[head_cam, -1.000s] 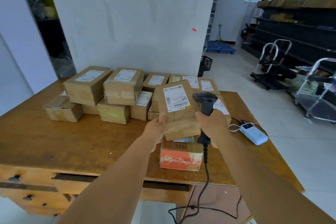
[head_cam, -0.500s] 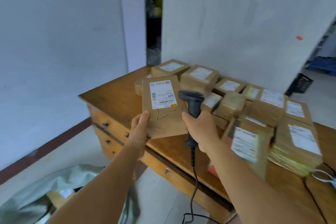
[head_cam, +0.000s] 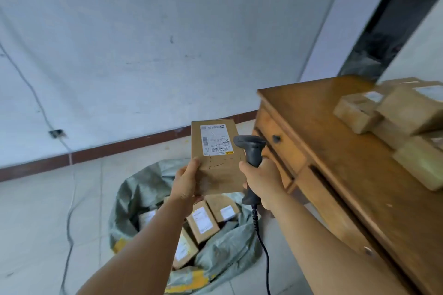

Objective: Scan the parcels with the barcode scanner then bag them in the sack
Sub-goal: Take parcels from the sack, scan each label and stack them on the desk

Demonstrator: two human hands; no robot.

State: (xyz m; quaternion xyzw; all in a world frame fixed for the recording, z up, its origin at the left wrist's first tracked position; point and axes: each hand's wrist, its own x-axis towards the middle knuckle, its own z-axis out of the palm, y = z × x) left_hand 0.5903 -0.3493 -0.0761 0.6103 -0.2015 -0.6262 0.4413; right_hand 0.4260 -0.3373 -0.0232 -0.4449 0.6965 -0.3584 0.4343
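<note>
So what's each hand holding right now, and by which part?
The left hand grips the parcel by its lower left corner. The right hand grips the scanner by its handle.

Two bare forearms reach into the frame from below, ending in the left hand [head_cam: 185, 183] and the right hand [head_cam: 262, 181]. No sleeve, glove, watch, ring or bracelet shows on either arm up to the frame's bottom edge. The fingernails that show are short and unpainted.
</note>
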